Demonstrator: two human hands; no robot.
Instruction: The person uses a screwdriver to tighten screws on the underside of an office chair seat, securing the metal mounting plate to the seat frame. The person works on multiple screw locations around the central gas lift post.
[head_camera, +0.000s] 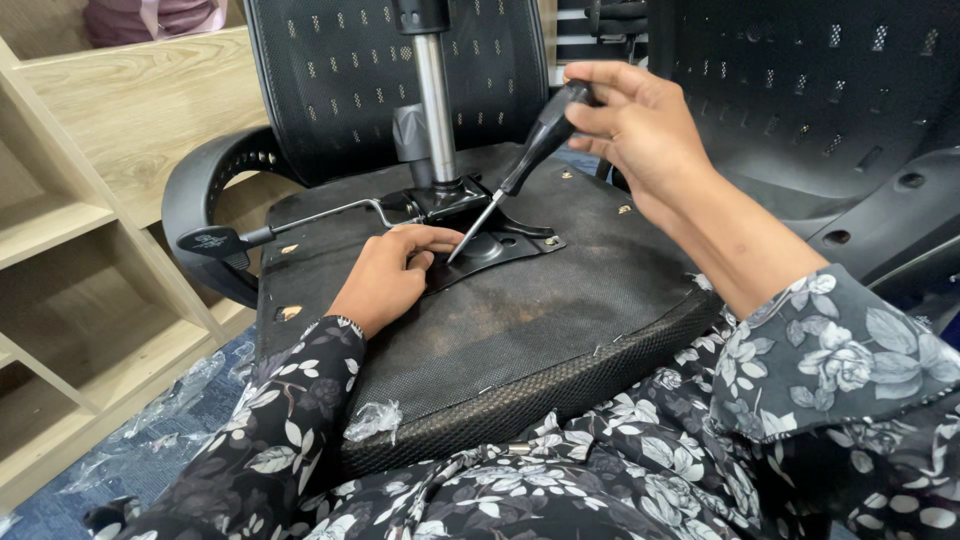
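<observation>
We see a furniture assembly or office fit-out space. An upturned office chair seat (520, 320) with its metal mechanism plate (480, 235) and gas-lift column (435, 100) lies near us; further black mesh chair backs (800, 80) stand at far right. Pale wooden shelving (90, 220) occupies the left, with crumpled plastic wrapping (170, 410) on blue carpet (60, 500) beneath it.
</observation>
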